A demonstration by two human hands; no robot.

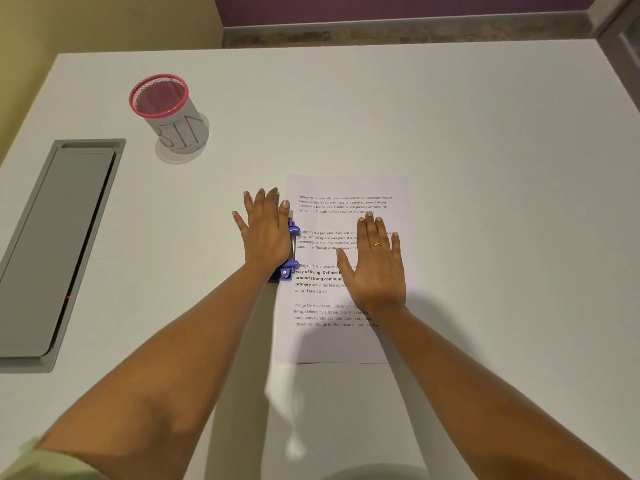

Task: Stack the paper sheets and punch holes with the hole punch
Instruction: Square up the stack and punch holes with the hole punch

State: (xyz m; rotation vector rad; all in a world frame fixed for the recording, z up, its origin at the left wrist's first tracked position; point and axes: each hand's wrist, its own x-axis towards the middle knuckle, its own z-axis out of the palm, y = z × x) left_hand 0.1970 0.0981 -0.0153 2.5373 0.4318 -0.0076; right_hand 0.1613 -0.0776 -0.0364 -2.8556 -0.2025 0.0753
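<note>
Along the left edge of the table (450,116) lies a grey cable hatch (59,251), lid down, and just beyond it toward the far left corner stands a mesh pen cup (169,112) with a pink rim, nothing showing inside.

Now to the action near the middle. The left hand (265,233) lies flat, fingers spread, palm pressing down on the blue hole punch (289,252), gripping nothing, just bearing on the lever. The punch sits at the left edge of the paper sheets (346,188), that margin tucked into its slot. From here it looks like one page, so how many sheets are stacked I cannot tell.

On the right, the right hand (375,261) is spread open too, palm down on the middle of the printed page, pinning it to the table and holding nothing.

So stacking looks finished and the punching is in hand. The next move calls for a firm straight push through the left palm while the right keeps the page from sliding, then easing off and drawing the paper clear.
</note>
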